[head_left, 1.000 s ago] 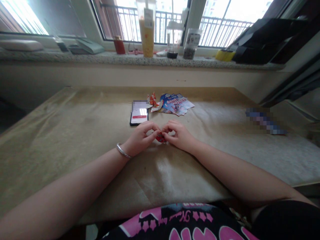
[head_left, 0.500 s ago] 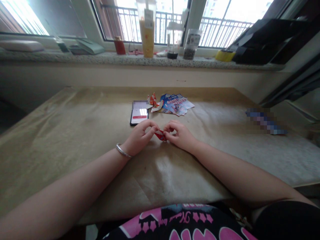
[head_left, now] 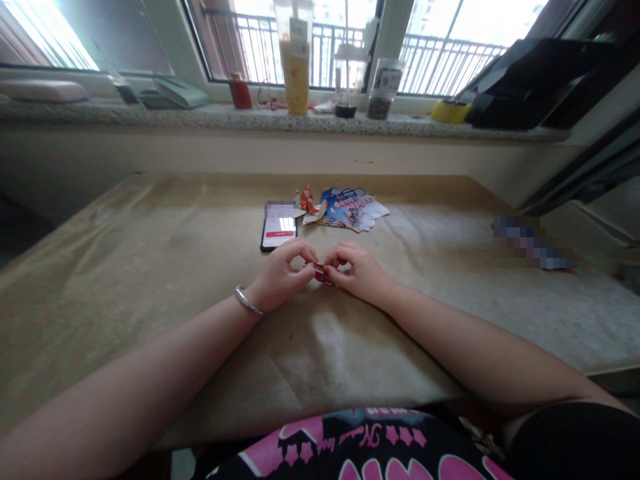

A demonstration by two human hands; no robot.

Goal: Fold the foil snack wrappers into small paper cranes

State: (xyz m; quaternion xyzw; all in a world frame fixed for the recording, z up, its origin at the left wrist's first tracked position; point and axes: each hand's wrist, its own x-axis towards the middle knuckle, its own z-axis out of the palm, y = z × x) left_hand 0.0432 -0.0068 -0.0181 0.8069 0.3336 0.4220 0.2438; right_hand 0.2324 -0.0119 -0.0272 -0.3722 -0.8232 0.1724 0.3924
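Observation:
Between both hands is a small piece of folded red paper (head_left: 321, 275), mostly covered by the fingertips. My left hand (head_left: 285, 272) pinches its left end between thumb and forefinger. At its right end, my right hand (head_left: 356, 268) pinches it the same way. Just beyond my left hand lies a phone (head_left: 278, 233) with a lit screen. Behind the hands is a folded orange-and-white paper figure (head_left: 307, 201). It touches a fanned stack of printed blue-and-pink paper sheets (head_left: 353, 208).
A cloth-covered table (head_left: 150, 267) lies under everything. Off to the right rests a blurred bluish packet (head_left: 533, 245). Along the windowsill (head_left: 200, 119) stand a tall cup of yellow drink (head_left: 295, 73), a clear cup (head_left: 346, 83), a jar (head_left: 384, 93) and yellow tape (head_left: 450, 111).
My hands have drawn slightly closer together, and less of the red paper shows between them. The phone and the sheets have stayed in place.

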